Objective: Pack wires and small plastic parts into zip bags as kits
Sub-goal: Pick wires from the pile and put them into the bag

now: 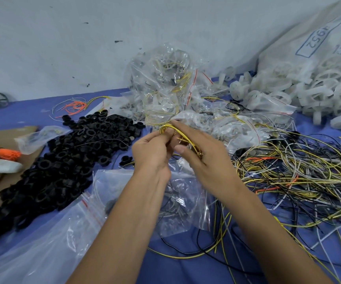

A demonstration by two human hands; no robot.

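Both hands meet at the middle of the blue table over a small coil of yellow wire point(183, 134). My left hand point(152, 151) pinches the looped end of the coil with curled fingers. My right hand point(201, 153) grips the other end, thumb across the strands. Beneath the hands lies a clear zip bag point(183, 201) holding some grey parts. A tangle of loose yellow, black and white wires point(292, 177) spreads at the right. Black plastic rings point(67, 158) are heaped at the left.
A mound of filled zip bags point(165, 87) rises behind the hands. White plastic wheels point(300, 89) spill from a large sack at the back right. An orange wire bundle point(3, 152) lies on cardboard at the left edge. A big clear bag point(42, 242) covers the near left.
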